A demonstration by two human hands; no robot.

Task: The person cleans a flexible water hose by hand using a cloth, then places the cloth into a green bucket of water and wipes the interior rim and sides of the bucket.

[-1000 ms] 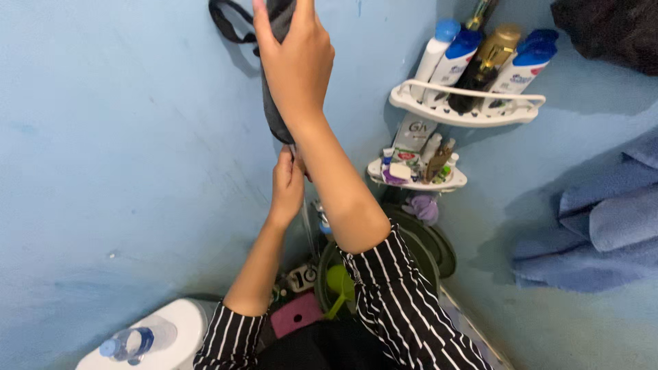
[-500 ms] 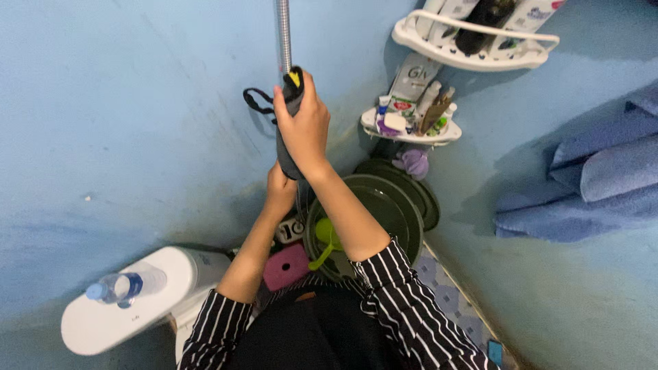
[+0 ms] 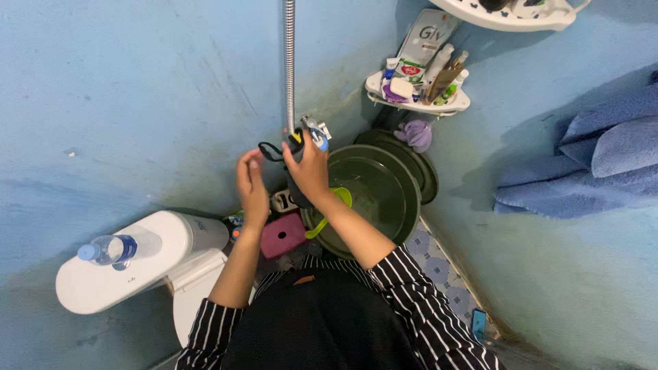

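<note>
2 hands at a dark handheld device under a metal hose

2 blue walls meet in a corner, rough and stained. Blue towels (image 3: 603, 161) hang on the right-hand wall. White toilet tank (image 3: 137, 264) sits lower left, with 1 clear water bottle (image 3: 113, 249) lying on its lid. Stacked dark green basins (image 3: 380, 188) stand in the corner on the floor. White corner shelf (image 3: 418, 103) above them holds tubes and small bottles; a purple item hangs just below it. Flexible metal hose (image 3: 289, 65) runs straight down the wall. Pink box (image 3: 282, 235) lies near the basins. Right hand (image 3: 310, 170) is closed around a dark handheld device (image 3: 296, 147) just below the hose end, in front of the basins. Black strap loops off the device's left side. Left hand (image 3: 252, 186) is half open, fingers curled, just beside that strap; contact cannot be told.
</note>
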